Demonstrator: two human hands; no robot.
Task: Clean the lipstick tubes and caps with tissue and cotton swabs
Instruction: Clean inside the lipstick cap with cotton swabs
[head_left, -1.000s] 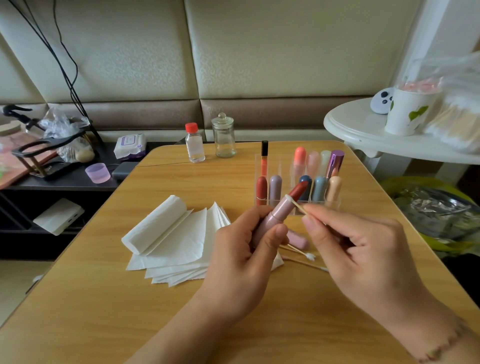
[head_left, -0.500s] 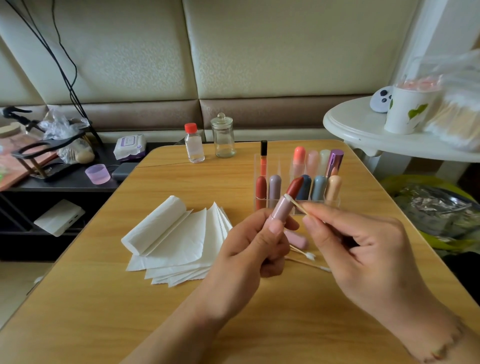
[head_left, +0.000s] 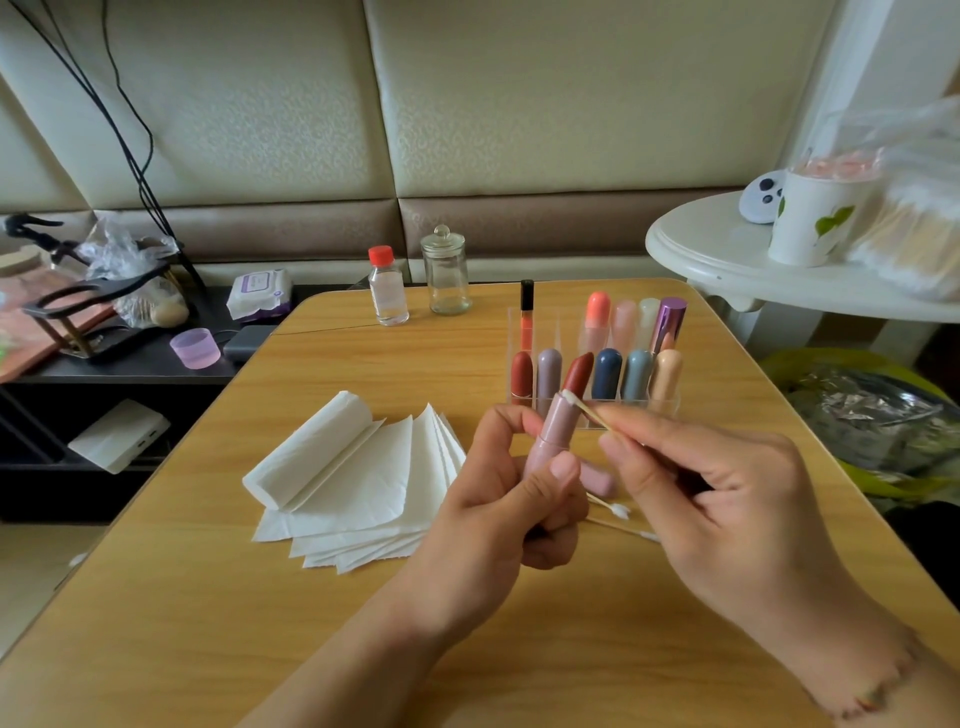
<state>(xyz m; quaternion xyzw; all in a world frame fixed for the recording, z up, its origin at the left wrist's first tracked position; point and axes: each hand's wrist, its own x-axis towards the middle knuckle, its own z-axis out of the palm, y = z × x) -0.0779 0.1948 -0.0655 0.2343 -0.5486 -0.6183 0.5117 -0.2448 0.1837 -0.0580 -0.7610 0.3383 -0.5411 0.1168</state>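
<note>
While the left hand (head_left: 498, 499) grips the uncapped pink plastic lipstick tube (head_left: 553, 431), swabbing proceeds.
Right hand (head_left: 727, 499) pinches a wooden-stemmed cotton swab (head_left: 587, 410) at the rim's three o'clock; next, probably rotate the tube.

Both forearms were bare, with no sleeves showing. The left hand (head_left: 498, 525) and right hand (head_left: 727, 519) wore no rings. Nails were short and unpainted.

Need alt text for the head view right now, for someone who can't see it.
The left hand holds an open pink lipstick tube upright while the right hand pinches a cotton swab, tip at the tube's rim. Tissues lie left on the wooden table.
</note>
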